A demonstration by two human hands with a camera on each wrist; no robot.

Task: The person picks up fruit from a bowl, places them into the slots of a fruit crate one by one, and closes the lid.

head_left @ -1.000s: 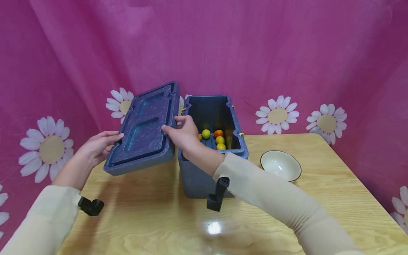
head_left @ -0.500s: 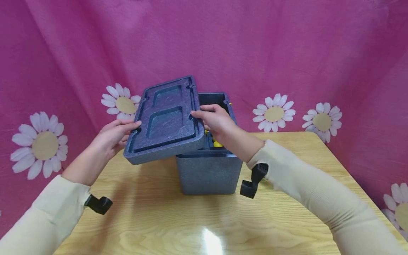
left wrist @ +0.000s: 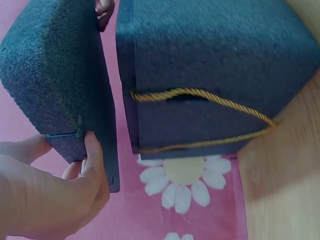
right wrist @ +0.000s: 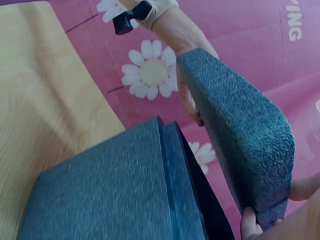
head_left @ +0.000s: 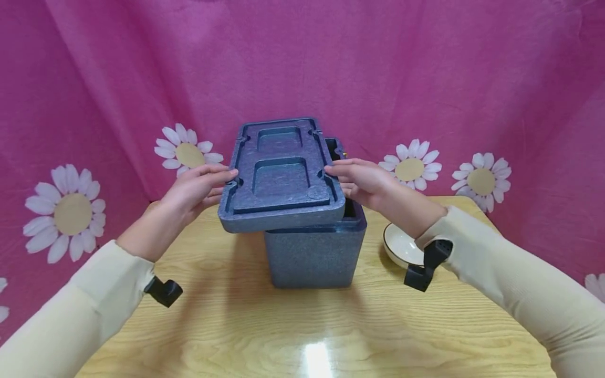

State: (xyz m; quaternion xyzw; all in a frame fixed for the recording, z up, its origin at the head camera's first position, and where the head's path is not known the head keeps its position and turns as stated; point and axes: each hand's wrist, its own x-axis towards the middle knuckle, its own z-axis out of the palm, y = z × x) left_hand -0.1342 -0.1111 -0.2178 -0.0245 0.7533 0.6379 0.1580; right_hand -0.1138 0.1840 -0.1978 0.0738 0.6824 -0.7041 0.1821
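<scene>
Both hands carry a dark grey foam lid (head_left: 281, 181), its two recessed panels facing up. By its left edge, my left hand (head_left: 196, 191) grips it, thumb on the upper side and fingers beneath. Opposite, my right hand (head_left: 366, 181) pinches the right edge the same way. Under the lid stands a matching deep foam box (head_left: 312, 260). The lid hangs above it, offset to the left, and the left wrist view shows a gap between lid (left wrist: 55, 75) and box (left wrist: 200, 60). The lid hides most of the box's opening and its contents.
A white bowl with a dark rim (head_left: 399, 247) stands on the wooden table (head_left: 264, 325), right of the box and partly behind the right forearm. A yellow rope handle (left wrist: 220, 100) hangs on the box's side. A pink flowered curtain (head_left: 359, 63) rises behind.
Both hands have brought the lid rightward from beside the box to over it, and its tilt has lessened. The fruit seen inside the box earlier is now covered.
</scene>
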